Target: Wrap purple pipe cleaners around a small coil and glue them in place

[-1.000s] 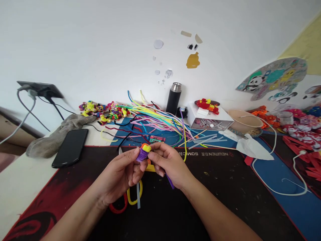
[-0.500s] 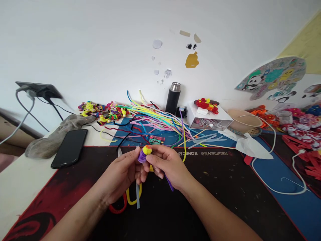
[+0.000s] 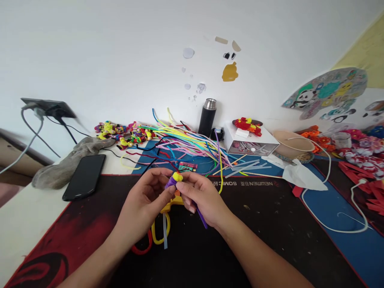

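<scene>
Between my two hands is a small pipe-cleaner figure (image 3: 171, 183), purple in the body with a yellow top. My left hand (image 3: 148, 194) pinches its purple part, thumb in front and fingers curled behind. My right hand (image 3: 202, 196) grips the figure from the other side, thumb and fingertips just below the yellow top. A purple pipe cleaner (image 3: 201, 218) sticks out downward beneath my right hand. Under my hands on the dark mat lie scissors with red and yellow handles (image 3: 168, 228), partly hidden, and a pale translucent strip (image 3: 165, 234).
Loose pipe cleaners (image 3: 186, 140) in many colours are heaped behind my hands. A black thermos (image 3: 207, 120) and a white drawer box (image 3: 252, 138) stand by the wall. At left lie a black phone (image 3: 84, 176) and finished small figures (image 3: 123, 134); at right runs a white cable (image 3: 336, 231).
My left hand has shifted its hold: its thumb now crosses lower over the purple part and its fingers curl higher behind. My right hand has hardly moved.
</scene>
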{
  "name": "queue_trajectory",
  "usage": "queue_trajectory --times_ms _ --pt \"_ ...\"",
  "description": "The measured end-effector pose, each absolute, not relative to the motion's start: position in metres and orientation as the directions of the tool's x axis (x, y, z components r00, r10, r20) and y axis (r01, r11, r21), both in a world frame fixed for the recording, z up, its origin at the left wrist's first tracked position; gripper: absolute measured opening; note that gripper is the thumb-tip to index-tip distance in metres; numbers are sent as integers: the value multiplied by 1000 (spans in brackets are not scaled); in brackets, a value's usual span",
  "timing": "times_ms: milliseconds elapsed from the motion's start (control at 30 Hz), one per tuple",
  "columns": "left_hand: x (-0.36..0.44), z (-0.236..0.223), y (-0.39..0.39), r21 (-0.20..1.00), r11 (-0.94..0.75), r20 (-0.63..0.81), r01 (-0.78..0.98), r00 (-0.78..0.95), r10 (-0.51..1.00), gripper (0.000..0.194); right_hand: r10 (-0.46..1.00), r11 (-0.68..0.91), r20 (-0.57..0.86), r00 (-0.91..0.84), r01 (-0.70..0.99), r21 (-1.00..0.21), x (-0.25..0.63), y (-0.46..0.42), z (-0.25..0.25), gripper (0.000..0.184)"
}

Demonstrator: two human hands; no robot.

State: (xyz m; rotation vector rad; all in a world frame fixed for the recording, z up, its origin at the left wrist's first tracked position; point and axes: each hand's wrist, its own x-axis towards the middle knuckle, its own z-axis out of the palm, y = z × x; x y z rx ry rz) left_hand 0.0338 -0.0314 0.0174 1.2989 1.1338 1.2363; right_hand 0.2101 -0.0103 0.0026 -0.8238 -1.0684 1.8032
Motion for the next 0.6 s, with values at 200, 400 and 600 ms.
queue_trajectory --times_ms 200,400,600 --pt "33 19 -32 984 -146 150 102 -33 988 30 906 -240 -104 -410 -296 -925 209 -9 0 43" --pt "32 19 -30 969 -170 188 179 -86 978 31 923 -159 -70 -379 -207 -965 210 -9 0 40" --pt "33 16 -27 960 -176 207 217 -127 970 27 931 -126 -53 -360 -184 -975 210 -10 -1 37"
